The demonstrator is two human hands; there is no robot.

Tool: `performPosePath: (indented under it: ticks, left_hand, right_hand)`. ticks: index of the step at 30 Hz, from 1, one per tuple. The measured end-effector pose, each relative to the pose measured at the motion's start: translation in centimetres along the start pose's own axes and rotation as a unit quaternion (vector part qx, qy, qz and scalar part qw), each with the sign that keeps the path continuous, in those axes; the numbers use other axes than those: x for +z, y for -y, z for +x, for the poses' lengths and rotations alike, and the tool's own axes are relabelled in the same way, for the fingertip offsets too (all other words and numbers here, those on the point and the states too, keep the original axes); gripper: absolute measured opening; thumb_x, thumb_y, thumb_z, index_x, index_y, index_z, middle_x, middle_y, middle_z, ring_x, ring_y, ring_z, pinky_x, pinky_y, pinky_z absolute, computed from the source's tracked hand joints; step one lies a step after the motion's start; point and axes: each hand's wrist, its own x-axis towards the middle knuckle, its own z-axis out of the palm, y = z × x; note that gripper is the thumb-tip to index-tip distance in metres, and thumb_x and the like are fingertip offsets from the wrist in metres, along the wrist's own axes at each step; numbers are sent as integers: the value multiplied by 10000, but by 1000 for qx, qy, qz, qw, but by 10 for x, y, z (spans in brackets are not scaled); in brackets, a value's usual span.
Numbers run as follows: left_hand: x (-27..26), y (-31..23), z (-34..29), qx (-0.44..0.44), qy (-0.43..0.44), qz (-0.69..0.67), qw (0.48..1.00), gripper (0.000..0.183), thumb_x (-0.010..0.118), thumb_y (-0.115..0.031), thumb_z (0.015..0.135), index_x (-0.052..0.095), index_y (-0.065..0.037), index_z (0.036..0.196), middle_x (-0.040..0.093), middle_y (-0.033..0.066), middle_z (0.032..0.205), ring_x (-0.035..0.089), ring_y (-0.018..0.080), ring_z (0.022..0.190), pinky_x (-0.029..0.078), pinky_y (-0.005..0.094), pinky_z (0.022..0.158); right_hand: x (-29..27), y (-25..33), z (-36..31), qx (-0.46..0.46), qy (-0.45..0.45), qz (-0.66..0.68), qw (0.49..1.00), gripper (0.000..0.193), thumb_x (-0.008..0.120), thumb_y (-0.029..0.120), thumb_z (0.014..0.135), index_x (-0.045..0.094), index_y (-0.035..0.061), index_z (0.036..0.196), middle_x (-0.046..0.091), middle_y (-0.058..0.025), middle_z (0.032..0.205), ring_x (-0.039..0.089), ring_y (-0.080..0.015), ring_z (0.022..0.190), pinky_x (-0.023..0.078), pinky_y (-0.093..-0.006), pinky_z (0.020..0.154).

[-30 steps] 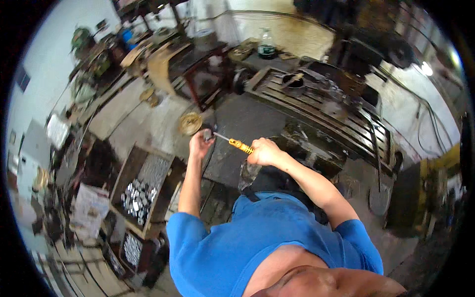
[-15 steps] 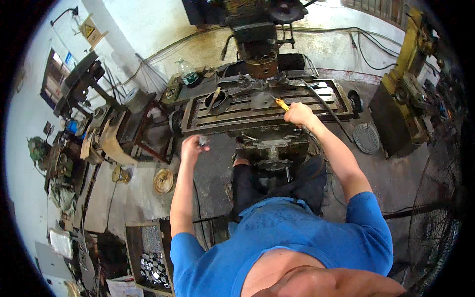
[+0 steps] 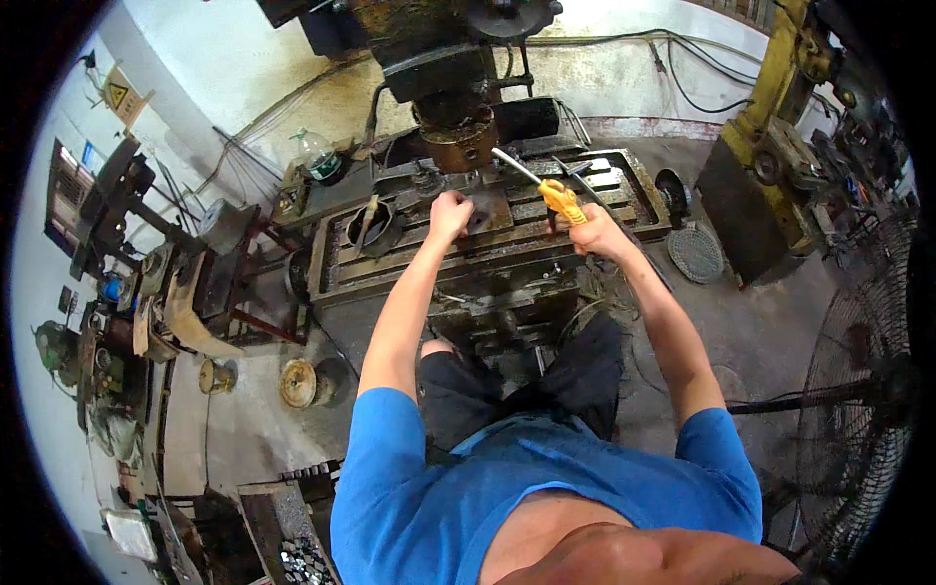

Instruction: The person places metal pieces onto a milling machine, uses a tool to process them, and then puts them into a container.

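Air gun point(image 3: 561, 200) is pointing toward ten o'clock, sitting at half-past-one from centre | right hand point(image 3: 597, 234) is gripping it | left hand point(image 3: 450, 214) is curling, contents unclear, now reaching over worktop point(image 3: 341, 278) at twelve, no longer hanging short | both are now working there

Left forearm point(image 3: 413, 292) reaching out between 12 and 1 o'clock; left hand point(image 3: 449, 214) curled, fingertips hidden. Right forearm point(image 3: 667, 317) angled toward 11 o'clock; right hand point(image 3: 597, 234) clenched. Hands apart.
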Motion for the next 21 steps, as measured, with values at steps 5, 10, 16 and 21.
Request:
performPosePath:
  ticks: [5, 10, 16, 21]
  left_hand:
    - [10, 9, 6, 63, -36, 185, 980, 251, 517, -207, 729, 609, -49, 901, 620, 189, 820, 590, 351, 811, 469, 432, 717]
    - [-8, 16, -17, 164, 23, 202, 965, 261, 509, -193, 739, 582, -78, 961, 595, 152, 930, 579, 344, 841, 471, 439, 739]
    - [-1, 21, -4, 183, 4, 246, 952, 251, 567, -196, 744, 591, -95, 972, 600, 147, 877, 584, 334, 784, 464, 437, 678]
    - [24, 23, 23, 195, -35, 219, 955, 208, 573, -160, 746, 581, -61, 928, 602, 175, 833, 595, 339, 742, 468, 441, 649]
  right_hand:
    - [8, -77, -1, -54, -66, -98, 992, 209, 535, 132, 589, 636, -2, 713, 539, -17, 563, 492, -78, 542, 379, -237, 509]
    - [25, -108, -9, 100, -196, -326, 919, 248, 570, 186, 586, 655, 5, 732, 629, -201, 720, 625, -325, 734, 474, -364, 674]
    - [25, -90, -26, 123, -174, -403, 890, 346, 559, 200, 578, 650, -5, 841, 605, -248, 789, 596, -384, 790, 474, -417, 751]
    - [14, -60, -58, 55, -126, -341, 930, 386, 553, 204, 567, 648, -16, 869, 631, -198, 770, 621, -337, 746, 489, -353, 717]
